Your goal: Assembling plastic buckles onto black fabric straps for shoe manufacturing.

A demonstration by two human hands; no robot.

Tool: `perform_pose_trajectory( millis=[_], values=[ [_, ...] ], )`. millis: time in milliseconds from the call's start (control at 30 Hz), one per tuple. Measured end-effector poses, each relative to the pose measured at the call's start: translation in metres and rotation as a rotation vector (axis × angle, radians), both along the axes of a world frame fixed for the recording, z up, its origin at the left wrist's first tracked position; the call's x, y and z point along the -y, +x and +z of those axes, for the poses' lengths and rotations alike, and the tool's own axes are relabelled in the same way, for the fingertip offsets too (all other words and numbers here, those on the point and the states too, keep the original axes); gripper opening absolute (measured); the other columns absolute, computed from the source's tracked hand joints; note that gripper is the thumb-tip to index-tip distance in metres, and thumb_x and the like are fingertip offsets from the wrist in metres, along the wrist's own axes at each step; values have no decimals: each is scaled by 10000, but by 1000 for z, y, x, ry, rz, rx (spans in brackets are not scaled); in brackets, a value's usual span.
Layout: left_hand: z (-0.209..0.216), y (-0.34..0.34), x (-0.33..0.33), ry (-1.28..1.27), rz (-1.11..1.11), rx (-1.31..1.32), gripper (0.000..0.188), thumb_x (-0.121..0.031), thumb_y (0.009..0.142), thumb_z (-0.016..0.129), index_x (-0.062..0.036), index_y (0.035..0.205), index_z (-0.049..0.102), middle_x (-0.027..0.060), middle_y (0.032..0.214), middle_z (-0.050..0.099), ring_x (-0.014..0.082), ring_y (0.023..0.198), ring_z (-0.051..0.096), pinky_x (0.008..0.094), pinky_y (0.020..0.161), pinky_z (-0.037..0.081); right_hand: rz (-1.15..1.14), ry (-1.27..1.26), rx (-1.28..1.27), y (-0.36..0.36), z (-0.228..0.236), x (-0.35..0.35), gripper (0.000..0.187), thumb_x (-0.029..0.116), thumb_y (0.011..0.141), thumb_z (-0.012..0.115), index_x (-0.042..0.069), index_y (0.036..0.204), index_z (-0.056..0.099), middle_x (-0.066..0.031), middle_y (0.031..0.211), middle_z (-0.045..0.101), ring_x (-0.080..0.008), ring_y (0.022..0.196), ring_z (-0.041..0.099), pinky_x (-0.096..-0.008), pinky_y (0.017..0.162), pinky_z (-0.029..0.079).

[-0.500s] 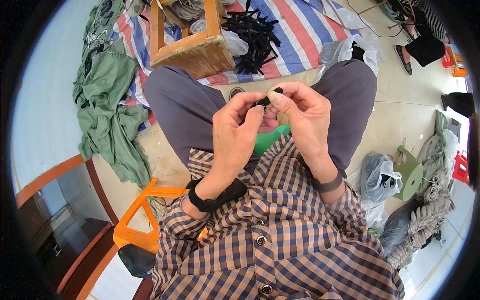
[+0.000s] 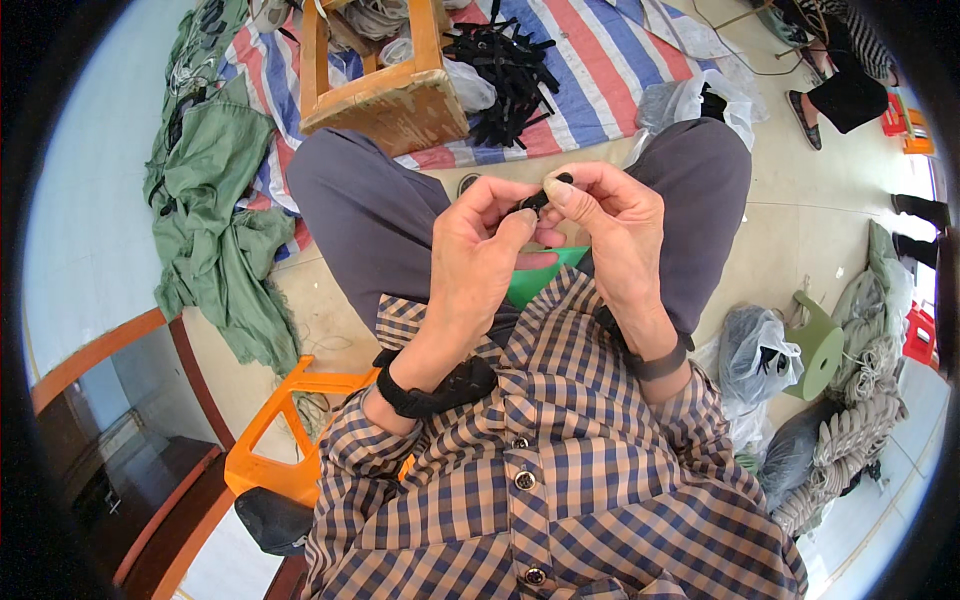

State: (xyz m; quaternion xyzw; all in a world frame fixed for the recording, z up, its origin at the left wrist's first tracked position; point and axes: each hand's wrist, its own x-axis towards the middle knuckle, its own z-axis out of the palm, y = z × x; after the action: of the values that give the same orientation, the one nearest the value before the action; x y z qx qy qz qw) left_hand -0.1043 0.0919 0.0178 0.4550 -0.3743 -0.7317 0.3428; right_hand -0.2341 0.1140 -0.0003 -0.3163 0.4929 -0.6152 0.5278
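Between my knees, both hands pinch a small black strap [image 2: 537, 201]. My left hand [image 2: 476, 245] has its end between thumb and forefinger. The right hand [image 2: 622, 228] grips the upper end the same way, with a short tip of strap showing above the thumb. The fingers cover much of the strap, and its finer details are too small to make out. Below the hands, something green [image 2: 530, 285] lies in my lap.
A pile of black straps [image 2: 505, 80] lies on a striped tarp [image 2: 600, 70] beside a wooden stool [image 2: 385, 105]. Green cloth [image 2: 215, 230] is at left, near an orange plastic stool [image 2: 265, 450]. Plastic bags [image 2: 755, 360] and rope bundles [image 2: 850, 450] lie at right. Another person's foot [image 2: 805, 120] shows far right.
My hands have drawn slightly apart, and more of the black strap shows between them. At the far right, another person's dark-clothed legs have shifted.
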Motion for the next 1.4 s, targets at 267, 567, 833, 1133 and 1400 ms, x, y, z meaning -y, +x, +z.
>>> perform_pose_trajectory(
  millis=[267,567,833,1133,1400],
  values=[
    [-1,0,-3,16,38,-46,136,-63,874,502,-11,996,535,100,889,614,169,750,628,301,654,557,3,27,-15,0,3,2,59,19,799,607,-17,842,623,-7,685,592,-54,616,532,-185,570,425],
    [-5,2,-2,-5,14,-31,122,-45,869,508,-9,982,535,101,875,617,159,732,627,292,650,555,1,14,-33,1,-3,1,70,31,792,617,-16,843,629,-11,687,601,-54,613,542,-191,571,432],
    [-4,-1,0,-3,2,0,128,-23,857,494,-2,974,543,97,862,614,156,721,627,283,650,554,7,70,66,-4,-6,4,62,29,788,620,-24,819,627,-25,674,604,-69,608,555,-193,568,430],
    [6,-6,-2,-126,13,20,176,-47,866,487,48,1011,522,90,806,608,115,652,606,245,591,526,-49,12,-182,-6,12,6,82,55,787,636,-14,832,631,-7,669,595,-53,623,537,-189,574,426],
    [4,-7,-5,-238,-11,84,200,-16,841,544,40,1033,534,80,788,620,108,649,609,222,581,507,-74,-48,-205,-7,11,2,90,54,793,629,-15,852,630,-5,703,597,-49,642,530,-188,582,429]
  ],
)
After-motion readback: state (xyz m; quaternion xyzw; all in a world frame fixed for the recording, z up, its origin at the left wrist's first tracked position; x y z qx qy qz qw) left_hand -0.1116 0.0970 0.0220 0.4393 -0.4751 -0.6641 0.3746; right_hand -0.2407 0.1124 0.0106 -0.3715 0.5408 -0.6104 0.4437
